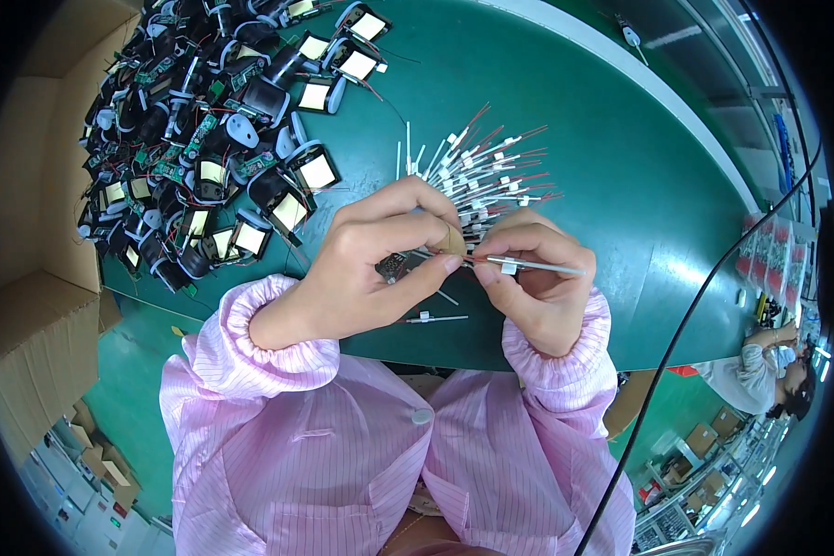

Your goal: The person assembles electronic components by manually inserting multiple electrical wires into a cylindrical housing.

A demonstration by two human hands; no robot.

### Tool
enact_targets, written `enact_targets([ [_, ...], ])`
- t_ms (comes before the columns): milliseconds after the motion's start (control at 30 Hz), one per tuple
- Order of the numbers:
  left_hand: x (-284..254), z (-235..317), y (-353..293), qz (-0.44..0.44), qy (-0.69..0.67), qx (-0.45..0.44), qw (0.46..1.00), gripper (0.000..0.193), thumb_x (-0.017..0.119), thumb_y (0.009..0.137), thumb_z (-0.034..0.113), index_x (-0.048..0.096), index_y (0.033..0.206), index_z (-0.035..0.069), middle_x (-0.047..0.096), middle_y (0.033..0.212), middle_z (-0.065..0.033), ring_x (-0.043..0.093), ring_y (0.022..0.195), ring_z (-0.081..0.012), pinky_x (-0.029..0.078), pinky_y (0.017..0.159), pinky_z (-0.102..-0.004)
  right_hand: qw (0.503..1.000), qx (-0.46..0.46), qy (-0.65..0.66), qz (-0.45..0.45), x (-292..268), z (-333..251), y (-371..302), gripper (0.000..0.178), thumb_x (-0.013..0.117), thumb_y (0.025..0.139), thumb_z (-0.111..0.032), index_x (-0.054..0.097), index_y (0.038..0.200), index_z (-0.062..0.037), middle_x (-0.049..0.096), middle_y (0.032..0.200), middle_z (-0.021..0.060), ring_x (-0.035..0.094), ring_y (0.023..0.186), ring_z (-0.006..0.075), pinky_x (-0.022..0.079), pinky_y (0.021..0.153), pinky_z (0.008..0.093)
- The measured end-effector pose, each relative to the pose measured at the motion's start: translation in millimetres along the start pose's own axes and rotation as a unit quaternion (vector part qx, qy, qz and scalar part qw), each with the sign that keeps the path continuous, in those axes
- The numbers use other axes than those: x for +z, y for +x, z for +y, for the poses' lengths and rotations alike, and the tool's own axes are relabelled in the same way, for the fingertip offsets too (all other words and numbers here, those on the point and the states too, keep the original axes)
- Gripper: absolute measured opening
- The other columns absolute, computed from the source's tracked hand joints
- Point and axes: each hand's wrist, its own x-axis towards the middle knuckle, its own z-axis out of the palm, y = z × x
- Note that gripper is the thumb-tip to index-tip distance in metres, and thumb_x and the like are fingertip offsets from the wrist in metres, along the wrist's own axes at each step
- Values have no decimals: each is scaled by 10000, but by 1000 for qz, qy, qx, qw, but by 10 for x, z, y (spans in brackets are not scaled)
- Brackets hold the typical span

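Note:
In the middle, above the green table (621, 278), my two hands meet fingertip to fingertip. My right hand (537, 269) is closed in a pinch on a white-sleeved cable (551, 269) with a small white connector (509, 266). Its thin wire ends point toward my left fingers. My left hand (371, 259) is also pinched, with a tan cover (452, 241) on one fingertip; what lies between its fingers is too small to make out. Partly hidden under that palm is a dark perforated part (391, 267). Another white cable (435, 318) lies near the table's front edge.
Beyond my hands spreads a fan of white cables (477, 176) with red wire ends. A large heap of black devices (204, 148) with circuit boards covers the left. A cardboard box (37, 204) stands far left. A black cord (681, 324) crosses the right; a person (751, 375) sits beyond.

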Motion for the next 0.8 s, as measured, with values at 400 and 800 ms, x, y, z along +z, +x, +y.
enact_targets([
  [400,24,-27,6,6,27,8,1000,33,657,807,-10,658,837,-25,610,969,-117,573,773,-144,436,632,-256,999,-25,-24,13,5,15,-16,151,680,697,94,647,829,30,622,808,90,595,722,151,462,649,257],
  [800,54,90,7,-8,-67,-209,976,263,468,967,39,536,1187,-89,568,1196,-193,652,897,-194,551,633,-257,941,115,316,32,-11,31,-38,89,508,898,60,565,964,69,614,1045,197,659,938,257,556,852,372],
])
